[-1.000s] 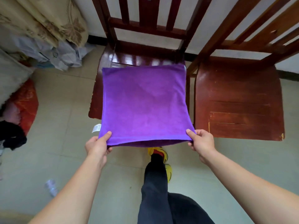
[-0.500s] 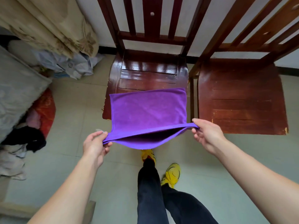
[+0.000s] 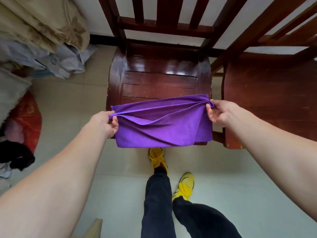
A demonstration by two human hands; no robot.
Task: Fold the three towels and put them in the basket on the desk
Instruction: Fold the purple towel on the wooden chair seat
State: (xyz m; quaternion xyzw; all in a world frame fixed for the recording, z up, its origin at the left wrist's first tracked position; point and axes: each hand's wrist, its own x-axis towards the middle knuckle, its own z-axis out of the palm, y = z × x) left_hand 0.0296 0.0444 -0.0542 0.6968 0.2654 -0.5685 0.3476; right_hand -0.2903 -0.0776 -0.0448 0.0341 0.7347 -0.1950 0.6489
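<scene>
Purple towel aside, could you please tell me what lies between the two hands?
In the head view, only the purple towel spans from the left hand to the right hand; each pinches one end.

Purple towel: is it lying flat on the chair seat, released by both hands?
No: the left hand and right hand each pinch a corner of the purple towel.

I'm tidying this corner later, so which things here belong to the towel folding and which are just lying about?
In the job:
purple cloth towel
left hand
right hand

Lying about:
dark glossy wooden chair
second reddish wooden chair
beige patterned fabric
red bundle
black garment
</scene>
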